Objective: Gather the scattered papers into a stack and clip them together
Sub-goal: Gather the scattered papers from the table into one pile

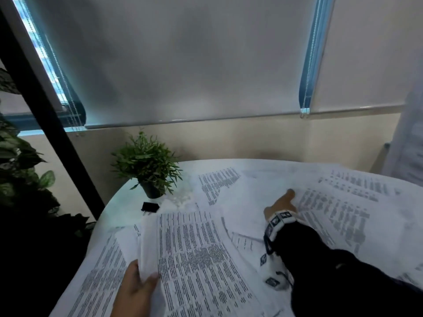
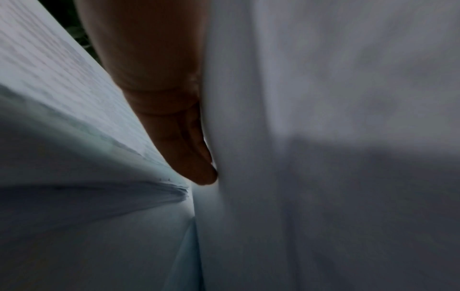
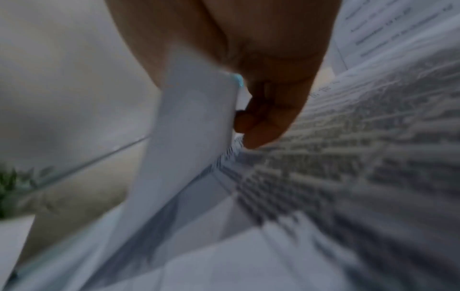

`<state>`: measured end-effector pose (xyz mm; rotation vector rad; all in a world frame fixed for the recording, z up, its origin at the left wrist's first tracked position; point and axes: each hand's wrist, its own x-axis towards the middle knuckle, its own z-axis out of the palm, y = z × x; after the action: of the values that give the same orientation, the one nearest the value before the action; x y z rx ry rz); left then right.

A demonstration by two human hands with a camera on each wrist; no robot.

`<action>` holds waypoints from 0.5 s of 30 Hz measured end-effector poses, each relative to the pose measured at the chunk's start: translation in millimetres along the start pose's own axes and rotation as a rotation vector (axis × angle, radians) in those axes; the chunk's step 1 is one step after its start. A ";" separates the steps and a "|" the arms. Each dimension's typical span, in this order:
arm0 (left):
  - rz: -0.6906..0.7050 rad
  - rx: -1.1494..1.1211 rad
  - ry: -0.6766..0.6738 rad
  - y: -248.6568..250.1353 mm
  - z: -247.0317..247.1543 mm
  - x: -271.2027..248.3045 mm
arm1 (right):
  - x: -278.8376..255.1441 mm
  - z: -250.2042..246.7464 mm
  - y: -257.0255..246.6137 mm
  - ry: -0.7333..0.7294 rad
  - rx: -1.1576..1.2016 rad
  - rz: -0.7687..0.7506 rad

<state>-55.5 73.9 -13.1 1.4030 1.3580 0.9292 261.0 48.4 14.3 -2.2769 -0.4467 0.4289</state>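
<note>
Your left hand (image 1: 135, 291) pinches the gathered sheets (image 1: 194, 259) at their near edge while your right hand (image 1: 280, 205) curls round another sheet (image 1: 332, 213) farther out, so you're mid-gathering; next bring it onto the pile, then fetch the black clip (image 1: 150, 207) beside the plant (image 1: 146, 161).

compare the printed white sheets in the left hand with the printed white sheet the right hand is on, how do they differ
The printed white sheets in the left hand lie near the table's front edge, gripped by the left hand with its thumb on top. The printed white sheet under the right hand lies farther back on the right, its edge lifted by the right hand. The first is several sheets; the second looks single. Both carry dense black text.
</note>
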 end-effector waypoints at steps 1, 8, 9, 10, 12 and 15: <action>0.024 -0.045 -0.010 -1.4 -0.7 1.4 | 3.3 -12.0 -4.1 0.049 0.110 -0.023; 0.132 -0.057 -0.068 -0.6 2.5 -7.4 | -4.2 -87.3 -14.6 0.124 0.346 -0.442; 0.124 -0.056 -0.099 -2.9 2.6 -5.8 | -10.9 -82.9 -11.3 0.026 0.293 -0.488; 0.094 -0.095 -0.115 -3.8 1.9 -4.8 | -21.1 -76.1 -7.0 -0.094 0.218 -0.504; 0.053 -0.193 -0.115 -2.5 1.4 -5.7 | -40.9 -53.7 8.5 -0.333 0.064 -0.514; 0.045 -0.305 -0.142 3.5 4.8 -11.2 | -58.0 -19.3 34.1 -0.509 -0.064 -0.553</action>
<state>-51.0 62.4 -10.1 1.2435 1.0344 1.0003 224.4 -11.3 11.4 -1.9690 -1.3183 0.7057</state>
